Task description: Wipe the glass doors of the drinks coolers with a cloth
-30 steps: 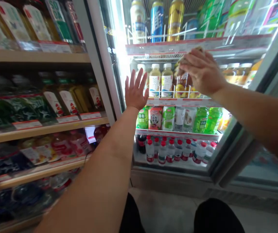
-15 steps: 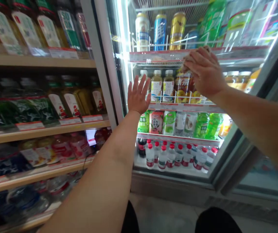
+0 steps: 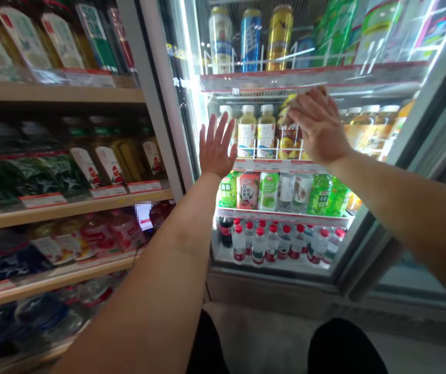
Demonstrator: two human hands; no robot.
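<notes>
Right hand (image 3: 318, 127), the nearer: fingers bent together over a crumpled cloth (image 3: 296, 107), which lies beneath and just past their tips, apparently against the glass door (image 3: 262, 82), long axis indiscernible; left hand (image 3: 217, 148): fingers spread wide, cloth well to their right

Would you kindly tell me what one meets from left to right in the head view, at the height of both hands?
Tan drink shelving, grey upright frame, bare left hand, two yellowish white-capped bottles, bare right hand with crumpled beige cloth, orange white-capped bottles.
</notes>
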